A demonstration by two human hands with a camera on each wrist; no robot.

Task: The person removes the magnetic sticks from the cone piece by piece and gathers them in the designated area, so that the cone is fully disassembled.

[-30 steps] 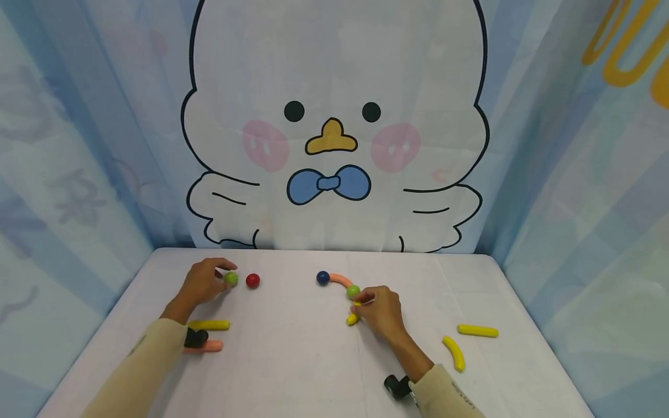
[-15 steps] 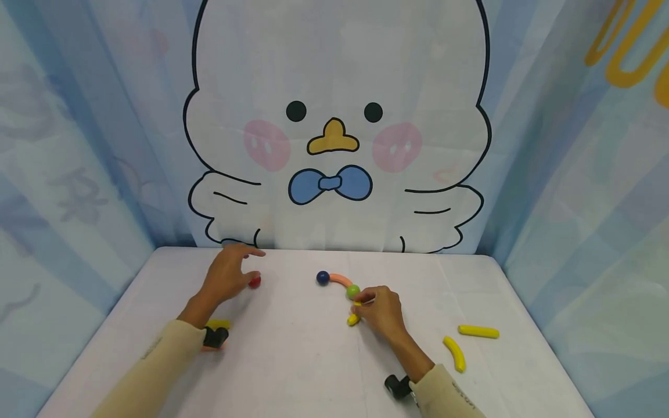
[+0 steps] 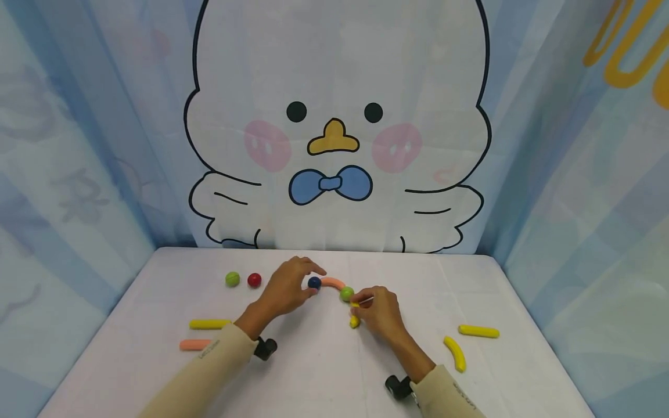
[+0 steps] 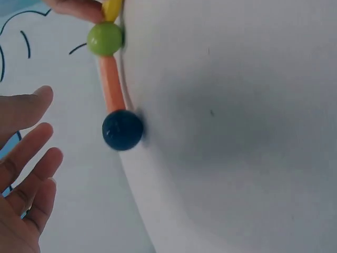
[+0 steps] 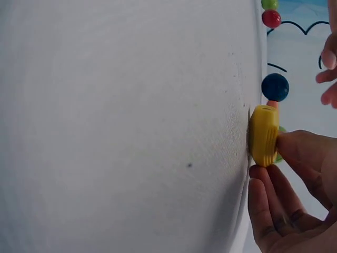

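A joined chain lies at the table's far middle: a dark blue ball [image 3: 314, 283], a curved orange stick [image 3: 332, 283], a green ball [image 3: 346, 294] and a curved yellow stick [image 3: 355, 321]. My right hand [image 3: 381, 313] pinches the yellow stick [image 5: 263, 136] between thumb and fingers, close to the green ball. Around the blue ball my left hand [image 3: 286, 287] spreads its thumb and fingers; the left wrist view shows them apart from the blue ball [image 4: 122, 130].
A loose green ball [image 3: 232, 279] and a red ball [image 3: 254, 280] sit at the far left. Nearer lie a straight yellow stick [image 3: 210, 324] and an orange stick [image 3: 194, 345], partly behind the left sleeve. On the right are a yellow stick [image 3: 478, 331] and a curved yellow one [image 3: 455, 354].
My left hand has left the loose green ball and moved right, past the red ball, to the blue ball. The chain's blue end has shifted slightly left. My right hand keeps its grip.
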